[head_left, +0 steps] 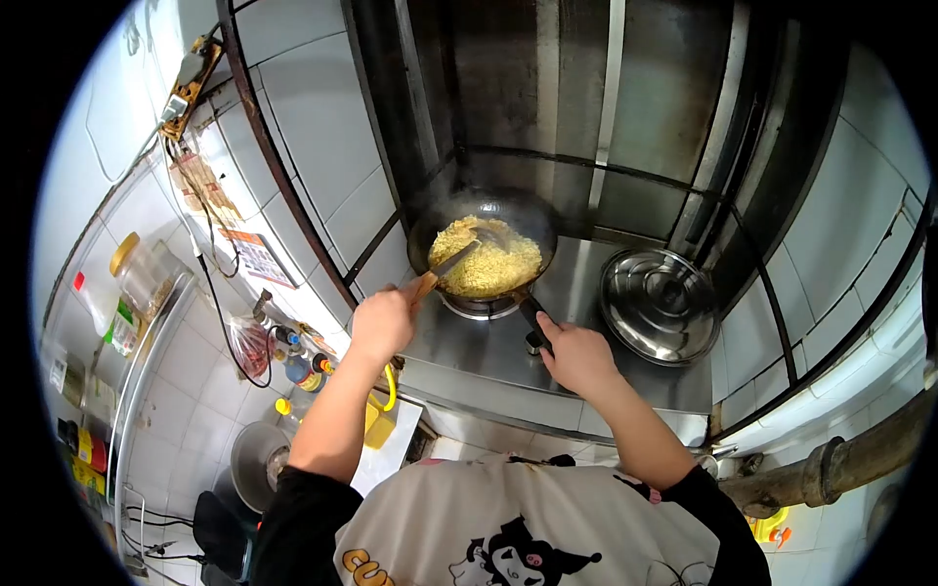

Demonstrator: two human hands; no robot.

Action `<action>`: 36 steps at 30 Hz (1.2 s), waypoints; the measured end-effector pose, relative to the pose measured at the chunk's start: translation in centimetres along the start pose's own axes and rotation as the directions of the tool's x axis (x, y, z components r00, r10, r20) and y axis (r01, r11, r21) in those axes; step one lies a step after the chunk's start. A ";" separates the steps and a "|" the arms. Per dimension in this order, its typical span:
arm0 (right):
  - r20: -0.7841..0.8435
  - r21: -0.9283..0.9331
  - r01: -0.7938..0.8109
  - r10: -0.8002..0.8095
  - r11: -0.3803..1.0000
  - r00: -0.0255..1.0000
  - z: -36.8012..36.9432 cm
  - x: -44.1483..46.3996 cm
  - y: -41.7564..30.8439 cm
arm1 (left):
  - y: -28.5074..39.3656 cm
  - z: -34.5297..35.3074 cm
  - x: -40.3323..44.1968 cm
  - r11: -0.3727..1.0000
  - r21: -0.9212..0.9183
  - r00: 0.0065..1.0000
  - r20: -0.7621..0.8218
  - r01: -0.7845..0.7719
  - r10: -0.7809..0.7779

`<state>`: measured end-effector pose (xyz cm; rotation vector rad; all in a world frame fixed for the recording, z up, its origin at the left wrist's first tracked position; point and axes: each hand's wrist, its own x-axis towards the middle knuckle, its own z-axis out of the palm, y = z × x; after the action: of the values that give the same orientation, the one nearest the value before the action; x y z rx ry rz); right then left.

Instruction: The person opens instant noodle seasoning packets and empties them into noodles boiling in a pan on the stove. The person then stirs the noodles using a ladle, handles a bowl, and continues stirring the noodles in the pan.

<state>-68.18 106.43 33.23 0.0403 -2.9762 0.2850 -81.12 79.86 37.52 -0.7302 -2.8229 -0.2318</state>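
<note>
A dark wok (422,227) sits on the burner, steam rising from it. Yellow, crumbly-looking food (503,266) fills its middle; whether it is noodles, rice or egg I cannot tell. My left hand (384,320) is closed around the wooden handle of a metal spatula (455,259). The spatula's blade reaches into the food, its tip partly hidden there. On the near right side, my right hand (576,354) grips the wok's black handle (531,309).
A shiny steel lid (660,307) lies on the steel stovetop (440,352), right of the wok. Bottles (301,371) and a yellow container (378,425) stand at the left. A rack (137,391) holds jars and bottles. A thick pipe (831,469) runs along the lower right.
</note>
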 end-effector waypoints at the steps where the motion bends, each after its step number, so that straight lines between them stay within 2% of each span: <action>1: -0.001 0.004 -0.002 0.002 1.000 1.000 0.0 -0.1 -0.1 | -0.1 0.3 -0.5 1.000 -0.007 1.000 -0.002 0.011 -0.011; 5: 0.001 0.006 0.004 -0.004 1.000 1.000 -0.2 -0.1 -0.2 | 0.7 1.5 -0.7 1.000 -0.017 0.996 0.084 -0.009 0.010; 9: 0.008 -0.017 0.011 -0.011 1.000 1.000 -0.2 0.0 0.0 | -1.0 -0.6 -0.7 0.999 -0.050 0.999 0.048 0.016 -0.014; 12: 0.011 -0.016 0.001 -0.001 1.000 1.000 -0.3 0.1 -0.3 | 0.0 -1.6 -1.6 0.993 -0.115 0.998 -0.060 0.004 -0.011; 18: 0.015 -0.036 0.000 0.001 0.999 1.000 -0.3 0.0 -0.5 | 2.2 1.0 1.3 0.995 -0.008 0.989 0.117 0.098 -0.096; 22: -0.003 -0.037 0.009 -0.009 0.999 1.000 -0.3 0.0 -0.5 | 2.1 -1.8 -0.7 0.999 -0.031 0.993 0.118 0.007 -0.004; 30: -0.003 -0.074 -0.002 0.002 0.997 1.000 -0.3 0.0 -0.6 | 0.2 0.6 0.7 0.997 -0.025 0.987 0.144 0.073 -0.069; 31: 0.019 -0.084 -0.006 0.008 0.996 1.000 -0.4 0.0 -0.6 | 0.4 -1.4 -0.1 0.997 -0.041 0.985 0.162 0.066 -0.059; 34: 0.005 -0.077 0.010 -0.009 0.997 1.000 -0.4 0.0 -0.5 | -3.2 -1.1 -0.6 0.953 -0.300 0.999 0.027 0.045 -0.039; 35: 0.016 -0.074 0.005 -0.004 0.997 1.000 -0.4 0.0 -0.6 | -3.8 -0.7 -0.6 0.873 -0.467 0.990 0.068 0.143 -0.126; 36: 0.023 -0.071 0.000 0.002 0.998 1.000 -0.5 0.0 -0.7 | -4.5 0.0 -0.6 0.849 -0.513 0.992 0.048 0.125 -0.118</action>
<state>-68.12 105.86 33.86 0.0342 -3.0066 0.1805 -82.86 75.67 36.94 -0.6411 -2.8374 -1.0430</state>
